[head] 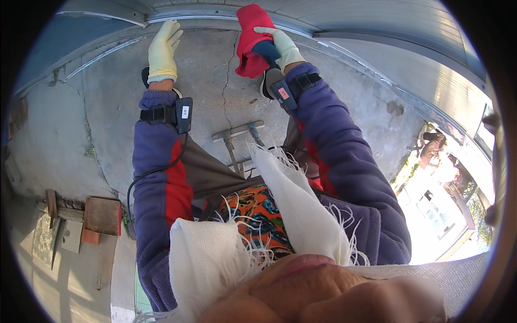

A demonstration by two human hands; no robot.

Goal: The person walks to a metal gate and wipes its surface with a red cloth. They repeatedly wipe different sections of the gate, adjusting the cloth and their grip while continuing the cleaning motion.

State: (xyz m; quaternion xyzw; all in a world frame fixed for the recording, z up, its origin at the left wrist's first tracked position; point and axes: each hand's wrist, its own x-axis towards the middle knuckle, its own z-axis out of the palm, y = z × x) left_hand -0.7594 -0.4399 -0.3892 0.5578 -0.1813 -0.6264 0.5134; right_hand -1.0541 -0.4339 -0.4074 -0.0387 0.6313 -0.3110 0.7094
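Observation:
My right hand (282, 45), in a pale rubber glove, grips a bunched red cloth (254, 30). A dark blue piece of fabric (266, 49) shows beneath the red folds, against my palm. The cloth hides most of my fingers; the thumb lies across its top. My left hand (162, 52) wears a matching pale yellow glove. It is held out in front of me with the fingers extended and nothing in them. Both hands are close to a ribbed metal panel (363, 18), and whether either touches it I cannot tell.
Cracked concrete (202, 80) lies underfoot. A small wooden frame with metal legs (238, 131) stands between my legs. At the left are a shallow rusty tray (102, 216), a stone slab (45, 238) and several bricks. A white building (432, 214) stands off to the right.

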